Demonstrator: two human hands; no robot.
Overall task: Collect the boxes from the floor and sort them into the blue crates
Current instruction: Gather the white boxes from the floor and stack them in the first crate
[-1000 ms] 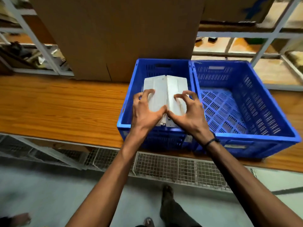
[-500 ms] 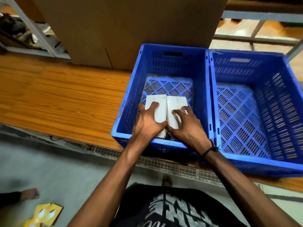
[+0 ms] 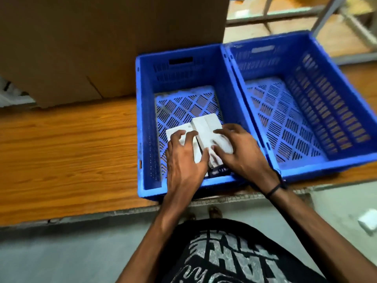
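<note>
Two blue slatted crates stand side by side on a wooden shelf. In the left crate (image 3: 146, 123), near its front wall, lies a bunch of white boxes (image 3: 206, 129) side by side. My left hand (image 3: 183, 160) rests on the left boxes with its fingers curled over them. My right hand (image 3: 238, 152) presses on the right boxes. The boxes' near ends are hidden under my hands. The right crate (image 3: 346, 156) holds nothing that I can see.
A large brown cardboard carton (image 3: 102, 41) stands on the wooden shelf (image 3: 67, 156) behind and left of the crates. A white box (image 3: 368, 220) lies on the grey floor at the right. Metal racking (image 3: 324, 17) runs behind the right crate.
Both hands have carried the white boxes down from above the crate rim to its bottom. The view has tilted down and closer, and the boxes now sit skewed.
</note>
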